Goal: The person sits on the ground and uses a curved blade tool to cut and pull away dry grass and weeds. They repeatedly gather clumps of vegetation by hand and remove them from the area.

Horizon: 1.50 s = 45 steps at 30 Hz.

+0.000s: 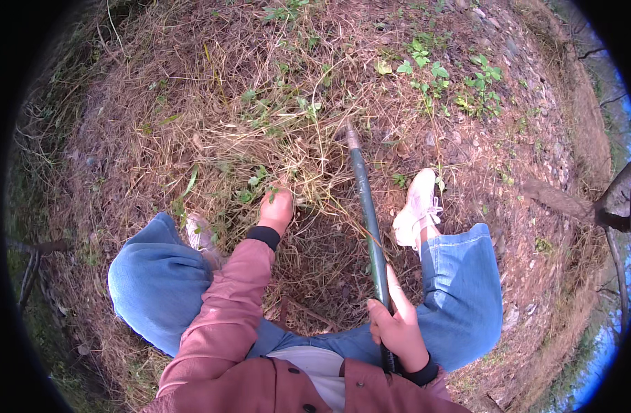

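Grassy ground. Your right hand wraps fingers round pole, likely stiff; hold near end. Left hand at soft-looking grass; can't tell if fingers closed.

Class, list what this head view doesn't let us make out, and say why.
All in the head view:
Left hand: fingertips hidden by the hand itself and dry grass; its grip is unclear.
Green pole: near end covered by the jacket; whatever lies at its far end is lost among grass.
Left shoe: partly hidden behind the jeans.
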{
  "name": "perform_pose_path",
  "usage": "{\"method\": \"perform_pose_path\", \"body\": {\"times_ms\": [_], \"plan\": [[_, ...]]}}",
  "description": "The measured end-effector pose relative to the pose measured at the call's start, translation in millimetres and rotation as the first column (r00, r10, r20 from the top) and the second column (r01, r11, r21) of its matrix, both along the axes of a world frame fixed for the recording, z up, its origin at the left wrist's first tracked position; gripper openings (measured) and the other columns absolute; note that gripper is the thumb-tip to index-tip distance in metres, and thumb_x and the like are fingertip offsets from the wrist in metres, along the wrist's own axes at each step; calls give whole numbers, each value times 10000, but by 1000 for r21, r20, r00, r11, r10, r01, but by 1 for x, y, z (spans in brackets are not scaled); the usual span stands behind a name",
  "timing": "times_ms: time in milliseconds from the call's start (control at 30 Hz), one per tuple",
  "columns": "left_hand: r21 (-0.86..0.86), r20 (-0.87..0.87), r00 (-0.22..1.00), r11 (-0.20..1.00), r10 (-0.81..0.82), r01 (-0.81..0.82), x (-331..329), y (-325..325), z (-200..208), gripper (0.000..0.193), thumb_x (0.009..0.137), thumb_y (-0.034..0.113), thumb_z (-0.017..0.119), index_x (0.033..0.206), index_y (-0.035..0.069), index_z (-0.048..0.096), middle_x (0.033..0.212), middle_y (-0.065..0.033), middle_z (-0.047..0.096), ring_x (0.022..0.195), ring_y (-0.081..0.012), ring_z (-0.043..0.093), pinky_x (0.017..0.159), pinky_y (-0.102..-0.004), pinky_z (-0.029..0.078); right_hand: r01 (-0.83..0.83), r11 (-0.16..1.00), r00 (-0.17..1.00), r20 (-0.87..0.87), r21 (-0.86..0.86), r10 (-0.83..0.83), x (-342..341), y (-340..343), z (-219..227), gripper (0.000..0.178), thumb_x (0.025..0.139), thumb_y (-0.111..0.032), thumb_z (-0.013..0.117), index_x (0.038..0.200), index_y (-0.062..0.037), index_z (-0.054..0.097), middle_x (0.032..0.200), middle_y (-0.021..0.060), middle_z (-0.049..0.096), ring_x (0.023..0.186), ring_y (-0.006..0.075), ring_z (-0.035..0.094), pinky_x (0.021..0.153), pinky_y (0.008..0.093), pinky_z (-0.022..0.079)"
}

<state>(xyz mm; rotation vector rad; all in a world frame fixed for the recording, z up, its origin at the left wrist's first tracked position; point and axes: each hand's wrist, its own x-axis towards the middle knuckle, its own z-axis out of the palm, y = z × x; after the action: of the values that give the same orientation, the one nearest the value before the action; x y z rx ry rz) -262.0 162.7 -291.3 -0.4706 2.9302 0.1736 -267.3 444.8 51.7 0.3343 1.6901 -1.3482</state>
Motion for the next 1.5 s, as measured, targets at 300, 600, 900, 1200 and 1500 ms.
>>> {"method": "perform_pose_path", "body": {"times_ms": [300,600,900,1200,1500], "plan": [[244,-71,984,959,164,-142,-29,-93,137,149,838,39,564,964,33,644,897,-224,676,871,-405,671,754,-477,547,200,966,977,-46,-161,-210,1,-4,-29,567,1045,-215,469,1556,-189,225,651,13,469,457,75,415,398,235,367],[384,-159,946,901,281,-203,-17,-71,135,163,781,30,572,906,9,674,915,-256,671,920,-416,656,832,-483,529,89,996,971,220,5,-88,77,33,-23,536,1031,-211,479,1525,-286,286,684,13,455,488,80,401,435,249,358],[401,-92,895,838,437,-369,-20,-47,161,186,823,63,550,934,18,692,949,-257,678,950,-408,659,842,-476,534,390,887,914,221,-247,-341,64,28,-22,428,1040,-235,482,1450,-208,362,703,7,455,489,45,383,426,212,326],[396,-153,891,853,427,-341,-10,-55,164,175,815,78,575,933,14,688,929,-255,676,911,-416,664,811,-485,541,281,952,901,375,-122,-218,89,51,9,474,1032,-217,492,1472,-296,335,675,-2,424,488,55,370,433,209,317],[598,-202,683,641,702,-482,-14,-99,139,212,785,78,629,960,-32,677,955,-281,677,925,-422,670,818,-461,531,-15,999,992,121,-31,19,86,51,78,667,998,-83,513,1568,-132,170,651,-24,411,487,66,379,434,244,350]]}}
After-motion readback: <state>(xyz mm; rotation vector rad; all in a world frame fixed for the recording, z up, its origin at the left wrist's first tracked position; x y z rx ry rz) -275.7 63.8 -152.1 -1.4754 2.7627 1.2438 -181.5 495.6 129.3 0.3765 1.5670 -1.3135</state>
